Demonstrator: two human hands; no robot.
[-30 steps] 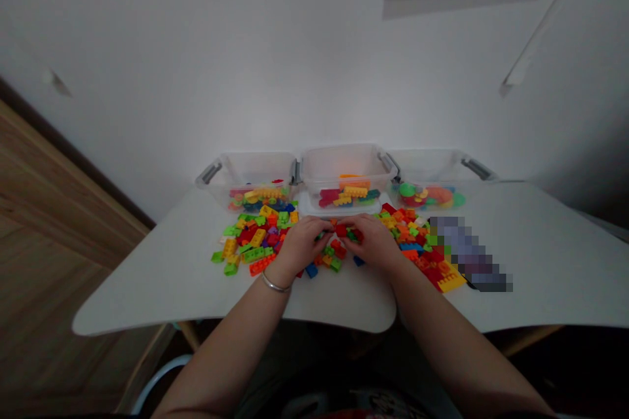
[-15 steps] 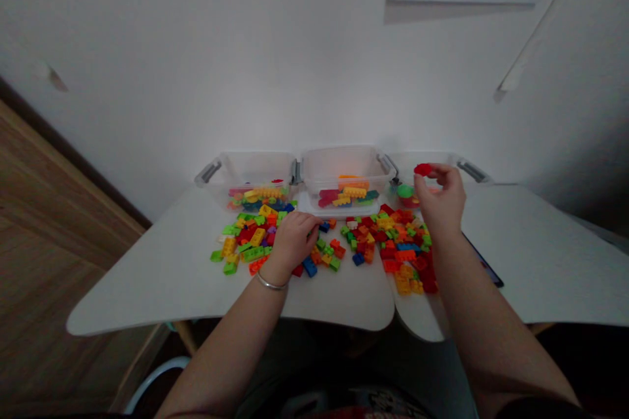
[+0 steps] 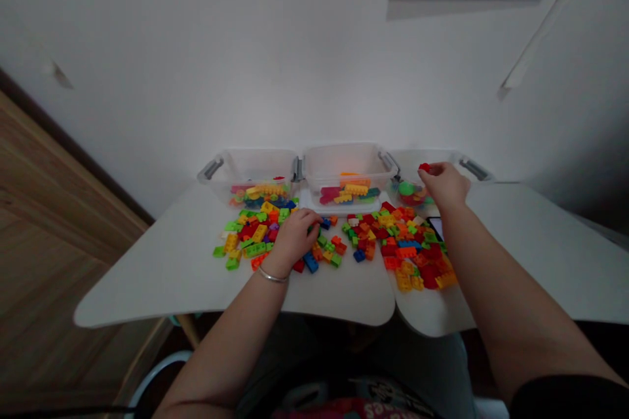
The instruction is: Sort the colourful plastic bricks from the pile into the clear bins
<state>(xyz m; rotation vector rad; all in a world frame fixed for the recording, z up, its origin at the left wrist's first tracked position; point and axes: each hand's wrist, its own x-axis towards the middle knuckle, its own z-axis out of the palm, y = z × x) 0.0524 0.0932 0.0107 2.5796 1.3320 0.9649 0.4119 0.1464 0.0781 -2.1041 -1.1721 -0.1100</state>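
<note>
My right hand (image 3: 443,184) is raised over the right clear bin (image 3: 432,163) and pinches a small red piece (image 3: 424,167) at its fingertips. My left hand (image 3: 295,236), a bangle on its wrist, rests curled on the pile of coloured building bricks (image 3: 255,236) in the middle of the white table (image 3: 162,275). What its fingers hold is hidden. More bricks (image 3: 407,249) lie spread on the table below my right forearm.
Three clear plastic bins stand in a row against the wall: the left bin (image 3: 250,173), the middle bin (image 3: 344,170) and the right one, each with coloured pieces inside. A dark flat device (image 3: 435,228) lies partly under the right bricks. A wooden panel is at the left.
My right hand left the bricks in the middle, carried a red piece up to the right bin, and has now dropped slightly lower over it. My left hand stayed on the pile.
</note>
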